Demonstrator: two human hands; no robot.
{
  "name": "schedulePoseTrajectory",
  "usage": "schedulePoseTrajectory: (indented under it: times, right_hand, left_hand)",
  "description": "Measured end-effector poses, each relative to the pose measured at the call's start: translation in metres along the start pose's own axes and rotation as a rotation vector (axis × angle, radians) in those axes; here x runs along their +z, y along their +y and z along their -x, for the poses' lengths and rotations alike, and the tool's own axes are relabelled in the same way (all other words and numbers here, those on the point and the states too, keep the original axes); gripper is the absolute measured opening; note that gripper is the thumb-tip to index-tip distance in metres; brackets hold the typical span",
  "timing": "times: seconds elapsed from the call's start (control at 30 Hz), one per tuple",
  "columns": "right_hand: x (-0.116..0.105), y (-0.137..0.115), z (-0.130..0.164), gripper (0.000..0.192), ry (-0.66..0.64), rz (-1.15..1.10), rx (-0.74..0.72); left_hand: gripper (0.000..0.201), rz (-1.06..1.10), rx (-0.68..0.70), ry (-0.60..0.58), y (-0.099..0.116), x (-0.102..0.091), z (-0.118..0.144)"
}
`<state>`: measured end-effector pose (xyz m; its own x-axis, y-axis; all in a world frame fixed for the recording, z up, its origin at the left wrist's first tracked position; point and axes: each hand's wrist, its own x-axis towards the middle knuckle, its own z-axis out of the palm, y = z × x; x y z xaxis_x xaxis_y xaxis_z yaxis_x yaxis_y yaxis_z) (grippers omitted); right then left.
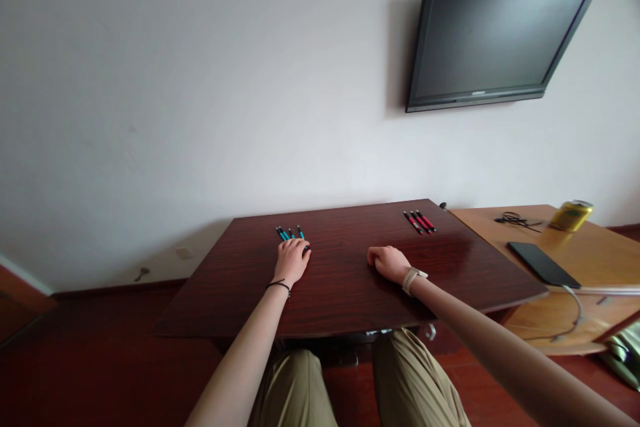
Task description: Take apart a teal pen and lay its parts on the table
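Note:
Several teal-and-black pens (pixel 284 234) lie toward the back left of the dark wooden table (pixel 340 293). My left hand (pixel 292 260) covers their near ends, fingers bent down around the rightmost pen (pixel 301 232); a black end shows beside the fingers. Just how the fingertips grip it is hidden. My right hand (pixel 390 263) rests on the table as a loose fist, thumb side up, with nothing seen in it. Beyond that hand, at the back right, several red-and-black pens (pixel 419 221) lie side by side, apart from it.
Against the table's right side stands a lighter wooden desk (pixel 600 260). It carries a black tablet-like device (pixel 543 263) with a cable, a dark coiled cord (pixel 517 219) and a yellow can (pixel 571 215). A television (pixel 505 33) hangs on the wall behind.

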<state>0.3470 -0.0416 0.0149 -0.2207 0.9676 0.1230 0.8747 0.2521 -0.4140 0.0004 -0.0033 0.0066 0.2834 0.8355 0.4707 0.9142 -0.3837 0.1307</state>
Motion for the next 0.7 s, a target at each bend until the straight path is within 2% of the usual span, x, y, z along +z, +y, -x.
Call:
schedulePoseTrajectory:
  times: [0.17,0.53,0.7]
  right_hand:
    - [0.002,0.006,-0.003,0.028,0.028,-0.108,0.011]
    - [0.003,0.018,-0.010,0.026,0.064,-0.279,-0.038]
    - [0.003,0.026,-0.017,0.028,0.038,-0.365,-0.068]
  left_hand:
    - [0.027,-0.055,-0.025,-0.002,0.001,0.002,-0.001]
    - [0.022,-0.016,0.042,-0.013,0.006,-0.005,0.000]
    - [0.020,0.014,0.060,-0.019,0.006,-0.004,-0.002]
